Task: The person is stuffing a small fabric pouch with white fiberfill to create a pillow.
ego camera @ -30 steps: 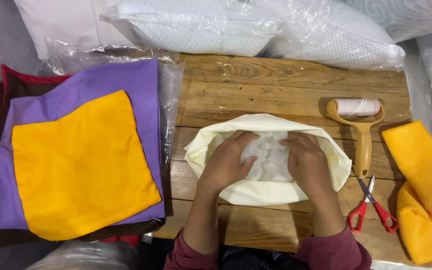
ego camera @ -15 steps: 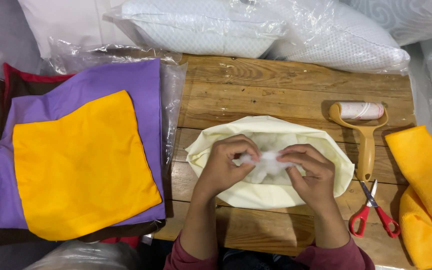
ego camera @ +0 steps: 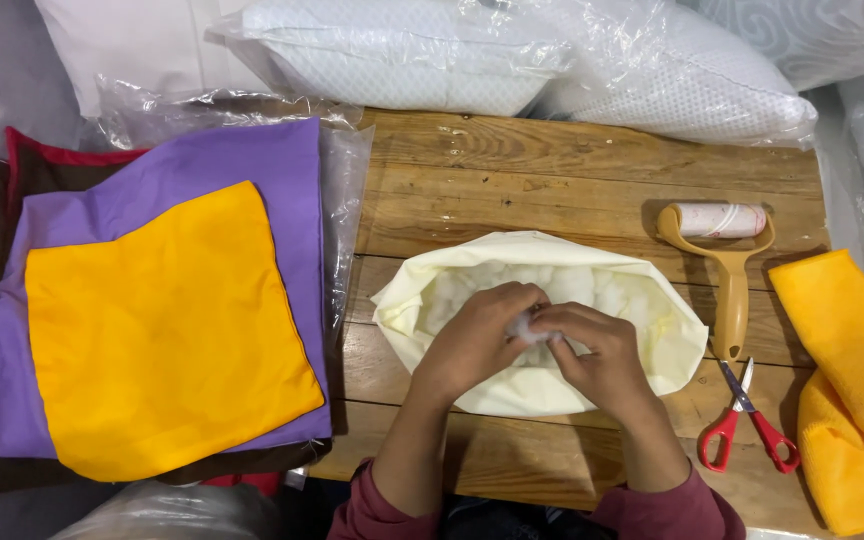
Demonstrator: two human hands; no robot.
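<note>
Left hand (ego camera: 472, 345) and right hand (ego camera: 597, 360) meeting fingertip to fingertip, pinched together on a small tuft of white fluffy stuffing (ego camera: 524, 327) above the open cream fabric cushion cover (ego camera: 642, 330) on the wooden plank table (ego camera: 512, 170). Best handled gently: small pulls, tuft kept over the opening. Stuffing directly between both pinches, more heaped beneath inside the cover.

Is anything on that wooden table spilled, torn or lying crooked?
Nothing stands out. The white stuffing sits inside the open cream cover, none spilled on the table. The left hand and right hand pinch a tuft together. The lint roller and red scissors lie flat alongside.
</note>
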